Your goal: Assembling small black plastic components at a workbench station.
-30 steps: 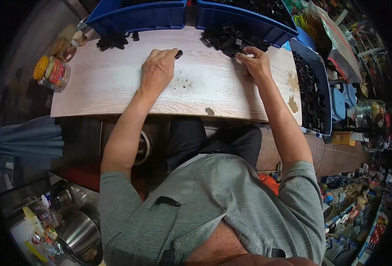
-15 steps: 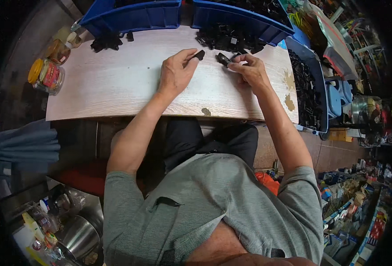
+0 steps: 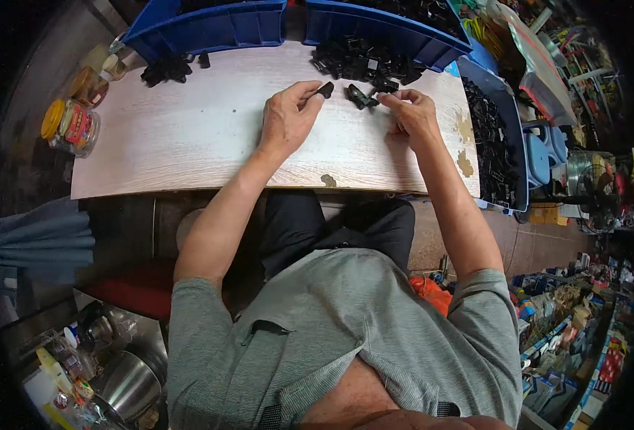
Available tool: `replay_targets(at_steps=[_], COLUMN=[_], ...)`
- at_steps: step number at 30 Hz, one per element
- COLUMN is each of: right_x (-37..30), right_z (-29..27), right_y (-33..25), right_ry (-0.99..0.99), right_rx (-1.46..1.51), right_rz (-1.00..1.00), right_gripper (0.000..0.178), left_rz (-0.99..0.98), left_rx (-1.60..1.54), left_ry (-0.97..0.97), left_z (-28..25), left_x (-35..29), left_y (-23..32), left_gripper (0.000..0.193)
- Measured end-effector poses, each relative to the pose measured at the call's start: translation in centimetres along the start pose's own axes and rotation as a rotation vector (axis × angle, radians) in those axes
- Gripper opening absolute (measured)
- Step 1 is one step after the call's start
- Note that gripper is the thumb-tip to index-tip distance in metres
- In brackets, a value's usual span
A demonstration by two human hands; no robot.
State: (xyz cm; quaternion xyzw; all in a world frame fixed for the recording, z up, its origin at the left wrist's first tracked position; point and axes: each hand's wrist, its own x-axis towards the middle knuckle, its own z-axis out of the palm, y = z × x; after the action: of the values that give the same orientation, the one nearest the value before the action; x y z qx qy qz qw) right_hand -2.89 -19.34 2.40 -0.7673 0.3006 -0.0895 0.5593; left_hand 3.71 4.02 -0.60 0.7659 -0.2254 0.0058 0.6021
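Note:
My left hand (image 3: 288, 118) pinches a small black plastic part (image 3: 325, 90) between thumb and fingers, just above the table (image 3: 180, 143). Right of it, another black plastic part (image 3: 360, 97) lies on the table, apart from both hands. My right hand (image 3: 415, 115) is closed at the fingertips on a dark plastic part (image 3: 386, 85) at the near edge of a heap of similar black parts (image 3: 360, 61). The fingers partly cover that piece, so its shape is unclear.
Two blue bins (image 3: 209, 30) (image 3: 388, 32) of black parts stand along the table's far side. A smaller pile of black parts (image 3: 166, 70) lies far left, with lidded jars (image 3: 73, 127) at the left edge. Another bin (image 3: 515, 136) of black parts stands beyond the right edge.
My right hand has drawn slightly right, away from the black part it was holding, which now lies on the table. My left hand has hardly moved and keeps its part.

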Motion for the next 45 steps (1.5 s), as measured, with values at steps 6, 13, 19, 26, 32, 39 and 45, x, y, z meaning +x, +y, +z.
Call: replay_targets(at_steps=[6,13,19,26,32,39,45], right_x=[0.9,-0.1,-2.7,-3.6,-4.3,-4.3,-4.2], right_z=[0.2,-0.7,-1.1,-0.9,-0.5,-0.6,-0.6], right_y=[-0.8,-0.1,-0.8,-1.0,-1.1,-0.6,-0.4], right_ry=[-0.032,-0.105,-0.232,-0.285,-0.329,-0.391,-0.382], right_rx=[-0.144,0.007,0.032,-0.053,-0.078,-0.128,-0.064], right_rz=[0.069,0.063,0.08,0.02,0.013,-0.047,-0.043], right_gripper=[0.018,0.012,0.018,0.034,0.034,0.026,0.025], left_rz=[0.004,0.018,0.086,0.252,0.53,0.602,0.664], left_rx=[0.04,-0.04,-0.008,0.071,0.303,0.416,0.389], left_ry=[-0.041,-0.014,-0.042,-0.084,-0.136,-0.218,-0.266], left_z=[-0.3,-0.7,-0.6,0.9,2.8,3.5,3.4], left_x=[-0.3,-0.8,-1.8,-1.9,-0.2,-0.3,-0.2], left_y=[0.0,0.1,1.1,2.6,1.9,2.0,1.7], left_gripper=[0.032,0.032,0.032,0.03,0.024,0.021,0.025])
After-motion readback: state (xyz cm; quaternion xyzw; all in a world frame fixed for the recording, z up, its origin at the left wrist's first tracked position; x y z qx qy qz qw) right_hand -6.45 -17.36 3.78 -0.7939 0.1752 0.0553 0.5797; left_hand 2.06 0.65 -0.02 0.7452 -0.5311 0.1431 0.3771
